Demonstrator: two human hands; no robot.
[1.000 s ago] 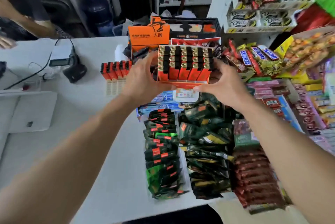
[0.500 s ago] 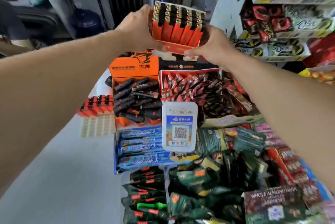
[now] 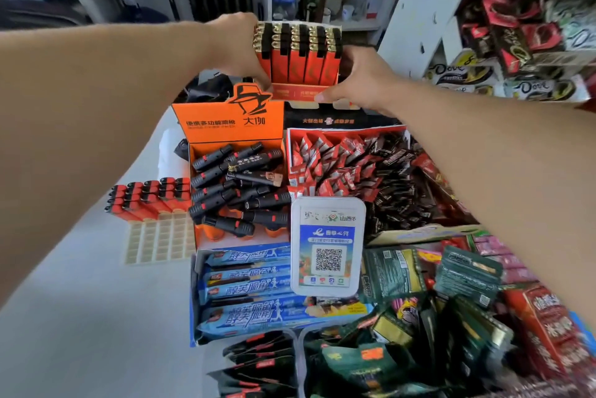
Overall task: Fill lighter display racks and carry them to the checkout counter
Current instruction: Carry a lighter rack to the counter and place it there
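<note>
A display rack full of orange lighters (image 3: 298, 59) with gold and black tops is held upright between both hands, just above a black box (image 3: 325, 121) at the far side of the counter goods. My left hand (image 3: 240, 49) grips the rack's left side. My right hand (image 3: 358, 83) grips its right lower edge. A second lot of orange lighters (image 3: 151, 196) lies in a pale tray (image 3: 154, 241) on the white counter (image 3: 80, 317), to the left.
An orange box of black torch lighters (image 3: 237, 188) stands below the held rack. Beside it are a red candy box (image 3: 348, 168), a QR payment stand (image 3: 327, 246), blue wafer packs (image 3: 245, 288) and dark snack bags. Chocolate shelves (image 3: 516, 52) rise at right.
Both hands carried the full rack away from me, over the goods toward the back of the counter, then lowered it to just above the black box.
</note>
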